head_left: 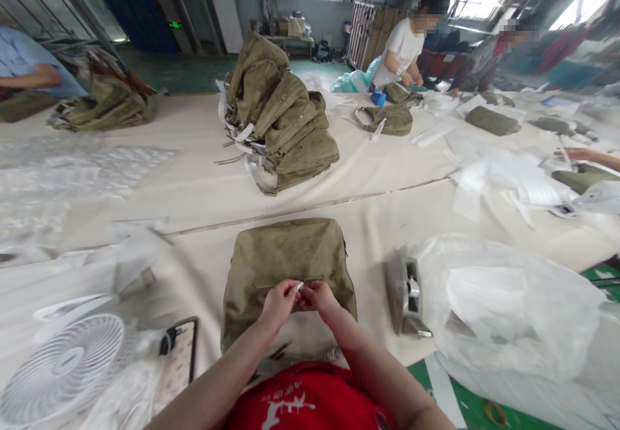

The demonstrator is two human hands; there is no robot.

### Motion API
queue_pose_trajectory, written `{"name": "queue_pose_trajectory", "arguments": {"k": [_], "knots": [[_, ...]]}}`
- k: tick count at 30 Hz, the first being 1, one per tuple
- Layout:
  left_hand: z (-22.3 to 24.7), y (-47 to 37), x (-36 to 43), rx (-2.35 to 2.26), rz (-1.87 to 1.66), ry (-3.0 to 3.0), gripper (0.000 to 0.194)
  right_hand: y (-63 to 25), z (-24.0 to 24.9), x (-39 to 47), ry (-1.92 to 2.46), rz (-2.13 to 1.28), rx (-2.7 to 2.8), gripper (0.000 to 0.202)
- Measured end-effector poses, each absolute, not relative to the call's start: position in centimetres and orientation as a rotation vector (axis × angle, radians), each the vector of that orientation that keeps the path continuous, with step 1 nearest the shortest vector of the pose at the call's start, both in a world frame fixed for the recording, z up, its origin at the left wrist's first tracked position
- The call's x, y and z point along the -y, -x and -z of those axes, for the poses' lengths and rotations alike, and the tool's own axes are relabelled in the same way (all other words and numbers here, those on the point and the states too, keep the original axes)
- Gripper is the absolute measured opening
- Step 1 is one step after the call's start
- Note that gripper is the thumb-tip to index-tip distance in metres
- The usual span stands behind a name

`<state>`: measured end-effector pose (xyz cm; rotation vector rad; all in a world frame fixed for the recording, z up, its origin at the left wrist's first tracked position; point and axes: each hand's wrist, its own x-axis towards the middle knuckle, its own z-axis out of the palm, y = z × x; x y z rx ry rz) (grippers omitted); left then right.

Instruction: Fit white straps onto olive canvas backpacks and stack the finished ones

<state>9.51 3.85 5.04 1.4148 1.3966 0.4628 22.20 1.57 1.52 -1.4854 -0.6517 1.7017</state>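
Note:
An olive-green bag [290,249] lies flat on the table in front of me, with a slit-like zip line across its middle. Over its near half, my left hand [281,301] is closed in a pinch on a small white piece [299,286], too small to name. Close beside it, my right hand [317,296] is also pinched, its fingertips nearly touching the left ones. Whatever the right fingers hold is hidden.
A heap of olive bags [285,113] stands across the table. To my right are a tape dispenser [409,294] and clear plastic bags [513,301]. A white fan [72,365] and a phone [179,352] lie left. Several people work around the table.

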Motion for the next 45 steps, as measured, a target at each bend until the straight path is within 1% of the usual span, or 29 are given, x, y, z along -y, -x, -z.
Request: {"name": "queue_pose_trajectory", "arguments": {"k": [4,6,10,12,16,19,21,22,24,26,30,32,34,37,41,43,45], "knots": [[-5.8,-9.2,-3.4,-1.435,-0.512,-1.595,0.023,-21.1,-1.1,-1.9,1.597,-1.565,0.596,0.033],[-6.2,-9.2,-3.3,-1.449,-0.533,-1.648,0.022,-21.0,-1.1,-1.9,1.526,-1.586,0.582,0.033],[-6.3,-9.3,-3.1,-1.451,-0.504,-1.676,0.021,-21.5,-1.6,-1.6,1.256,-1.729,0.312,0.017],[-6.1,-9.2,-3.0,-1.460,-0.494,-1.703,0.022,-21.6,-2.0,-1.3,1.183,-1.760,0.170,0.013],[-5.8,-8.9,-2.6,-1.462,-0.532,-1.774,0.024,-21.5,-2.5,-1.1,1.122,-1.794,0.143,0.016],[-5.9,-8.7,-2.4,-1.494,-0.586,-1.768,0.034,-21.3,-2.5,-1.0,1.052,-1.794,0.182,0.014],[-6.0,-8.6,-2.6,-1.541,-0.595,-1.717,0.038,-21.2,-2.3,-0.9,1.006,-1.781,0.198,0.013],[-6.1,-8.6,-2.7,-1.560,-0.586,-1.679,0.034,-21.2,-2.2,-0.8,0.997,-1.773,0.198,0.014],[-6.1,-8.8,-3.1,-1.565,-0.558,-1.557,0.022,-21.1,-2.0,-0.7,0.995,-1.759,0.181,0.018],[-6.1,-9.0,-3.4,-1.524,-0.550,-1.356,0.016,-21.0,-1.8,-0.6,0.982,-1.756,0.145,0.021],[-5.9,-9.5,-3.6,-1.437,-0.554,-0.903,0.020,-20.6,-1.5,-0.4,0.924,-1.752,0.095,0.028],[-5.8,-9.7,-3.4,-1.399,-0.550,-0.783,0.022,-20.4,-1.4,-0.3,0.909,-1.752,0.111,0.033],[-5.8,-9.9,-3.2,-1.371,-0.562,-0.760,0.022,-20.3,-1.3,-0.3,0.928,-1.747,0.161,0.034],[-5.8,-9.9,-3.1,-1.408,-0.564,-0.904,0.024,-20.6,-1.3,-0.5,1.067,-1.689,0.351,0.030],[-6.4,-9.5,-2.9,-1.536,-0.522,-1.467,0.026,-22.0,-2.1,-0.9,1.428,-1.576,0.666,0.036],[-6.8,-9.2,-2.7,-1.551,-0.469,-1.754,0.027,-22.9,-2.9,-1.1,1.578,-1.546,0.692,0.037],[-7.1,-9.0,-2.5,-1.530,-0.408,-1.970,0.029,-23.5,-3.7,-1.2,1.639,-1.554,0.647,0.040]]}}
